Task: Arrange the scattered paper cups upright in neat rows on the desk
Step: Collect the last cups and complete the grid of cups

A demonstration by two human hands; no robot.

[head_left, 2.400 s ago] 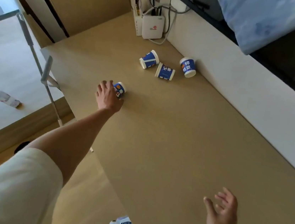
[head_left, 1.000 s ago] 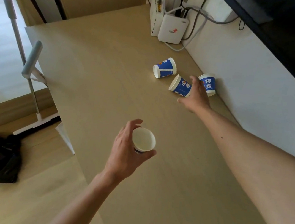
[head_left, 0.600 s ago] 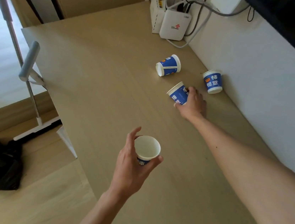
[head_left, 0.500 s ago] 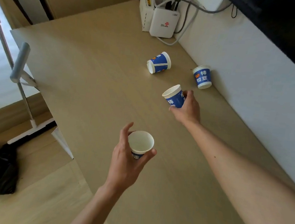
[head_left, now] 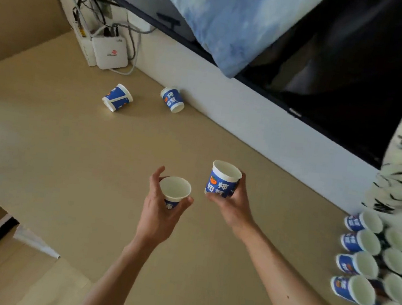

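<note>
Each hand's grip is clamped on one paper cup, mouth up: left hand (head_left: 162,208) and right hand (head_left: 229,204). Held upright, they can join the rows (head_left: 368,264) at the desk's (head_left: 67,156) right edge.

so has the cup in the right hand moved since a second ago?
Yes. The cup was lying beside the cup by the wall; now the right hand holds it upright, away from that cup, toward the person.

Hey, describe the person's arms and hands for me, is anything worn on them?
Both forearms are bare up to the bottom edge of the picture, with no sleeves in view. The left hand and right hand wear no gloves, and no rings, watch or bands show. A small dark mole marks the right forearm.
</note>
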